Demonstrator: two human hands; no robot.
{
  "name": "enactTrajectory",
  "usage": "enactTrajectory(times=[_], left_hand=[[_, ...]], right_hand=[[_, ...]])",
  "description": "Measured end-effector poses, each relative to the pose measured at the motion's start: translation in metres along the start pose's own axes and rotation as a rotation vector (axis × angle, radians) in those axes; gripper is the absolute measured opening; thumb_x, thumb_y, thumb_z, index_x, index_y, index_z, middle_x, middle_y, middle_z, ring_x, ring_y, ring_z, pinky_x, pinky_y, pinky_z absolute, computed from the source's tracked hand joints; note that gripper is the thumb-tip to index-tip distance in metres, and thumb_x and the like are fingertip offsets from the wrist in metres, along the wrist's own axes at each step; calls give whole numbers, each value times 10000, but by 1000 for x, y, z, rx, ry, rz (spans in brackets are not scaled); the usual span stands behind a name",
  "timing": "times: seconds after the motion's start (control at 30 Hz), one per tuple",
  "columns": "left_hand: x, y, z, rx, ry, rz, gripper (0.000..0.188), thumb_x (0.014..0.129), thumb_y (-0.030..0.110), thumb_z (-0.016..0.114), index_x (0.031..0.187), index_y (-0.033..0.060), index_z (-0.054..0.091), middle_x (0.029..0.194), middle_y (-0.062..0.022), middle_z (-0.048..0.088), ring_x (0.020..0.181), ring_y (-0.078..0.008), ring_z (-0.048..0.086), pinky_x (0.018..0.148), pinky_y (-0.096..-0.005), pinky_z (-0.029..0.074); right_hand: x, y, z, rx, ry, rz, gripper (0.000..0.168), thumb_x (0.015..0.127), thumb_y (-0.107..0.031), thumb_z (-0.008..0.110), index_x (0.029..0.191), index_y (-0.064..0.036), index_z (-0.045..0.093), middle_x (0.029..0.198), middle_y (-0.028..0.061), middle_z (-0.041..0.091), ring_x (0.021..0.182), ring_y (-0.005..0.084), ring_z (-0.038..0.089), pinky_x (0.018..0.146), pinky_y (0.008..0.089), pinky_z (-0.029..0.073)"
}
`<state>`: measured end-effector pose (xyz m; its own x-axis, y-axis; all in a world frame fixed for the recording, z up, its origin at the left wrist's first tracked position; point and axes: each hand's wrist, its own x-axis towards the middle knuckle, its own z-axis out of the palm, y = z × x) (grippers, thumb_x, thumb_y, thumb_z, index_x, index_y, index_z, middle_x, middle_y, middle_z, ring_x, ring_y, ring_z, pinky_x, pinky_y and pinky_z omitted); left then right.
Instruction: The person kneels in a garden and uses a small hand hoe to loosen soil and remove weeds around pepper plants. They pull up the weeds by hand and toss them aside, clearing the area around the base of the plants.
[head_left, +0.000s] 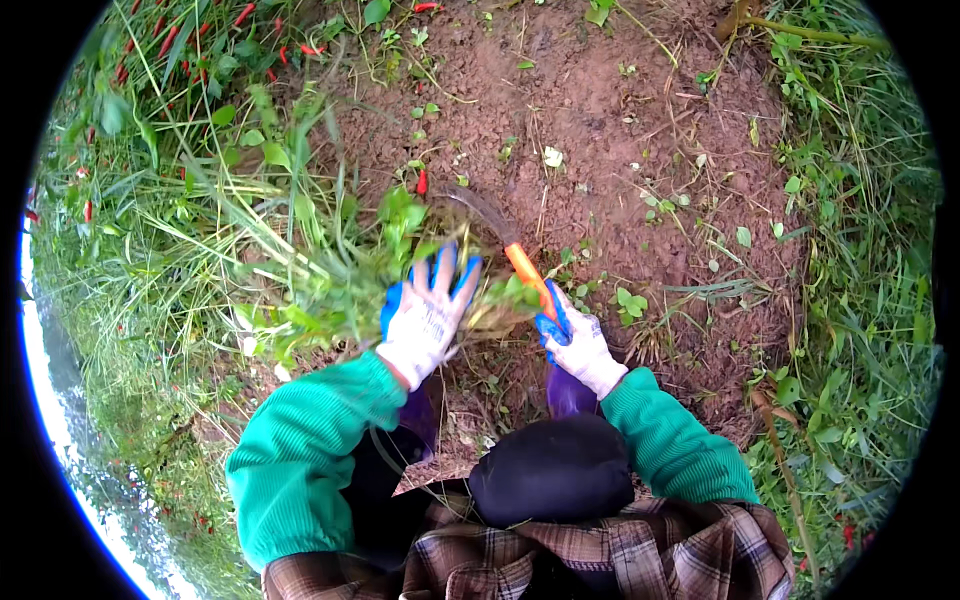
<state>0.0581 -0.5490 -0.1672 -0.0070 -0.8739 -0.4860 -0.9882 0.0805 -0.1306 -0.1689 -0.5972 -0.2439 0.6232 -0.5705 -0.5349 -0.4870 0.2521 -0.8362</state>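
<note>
My right hand (581, 341), in a white glove with blue palm and fingertips, grips the orange handle (531, 277) of a sickle. The sickle's curved, dull metal blade (484, 211) points up and left over the soil. My left hand (430, 315), in a matching glove, is spread with its back to the camera, against a blurred bunch of cut or pulled weeds (337, 277). Its fingers are apart, and no firm hold on the stems shows. A red chili pepper (422, 182) lies just left of the blade's tip.
Bare reddish soil (645, 142) with small weeds spreads ahead. Chili plants with red fruit (202, 56) stand at the upper left. Tall grass (870, 300) borders the right side, where a woody stem (784, 457) lies. Purple boots (570, 391) are under my arms.
</note>
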Motion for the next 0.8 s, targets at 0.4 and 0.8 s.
enactTrajectory(times=[0.4,0.8], left_hand=[[77,-68,74,53,-196,-464,549,616,374,744,1029,80,534,924,-85,592,876,-227,562,692,-343,473],[-47,6,32,-34,-796,174,391,642,418,691,843,94,607,839,-107,640,828,-268,620,728,-367,476]], right_hand=[[13,-31,-2,336,-41,269,468,793,-121,554,1247,-166,450,630,15,501,487,109,486,409,271,425],[-77,-24,-67,457,139,158,527,829,-124,597,1314,-76,397,750,6,571,641,65,553,576,224,468]])
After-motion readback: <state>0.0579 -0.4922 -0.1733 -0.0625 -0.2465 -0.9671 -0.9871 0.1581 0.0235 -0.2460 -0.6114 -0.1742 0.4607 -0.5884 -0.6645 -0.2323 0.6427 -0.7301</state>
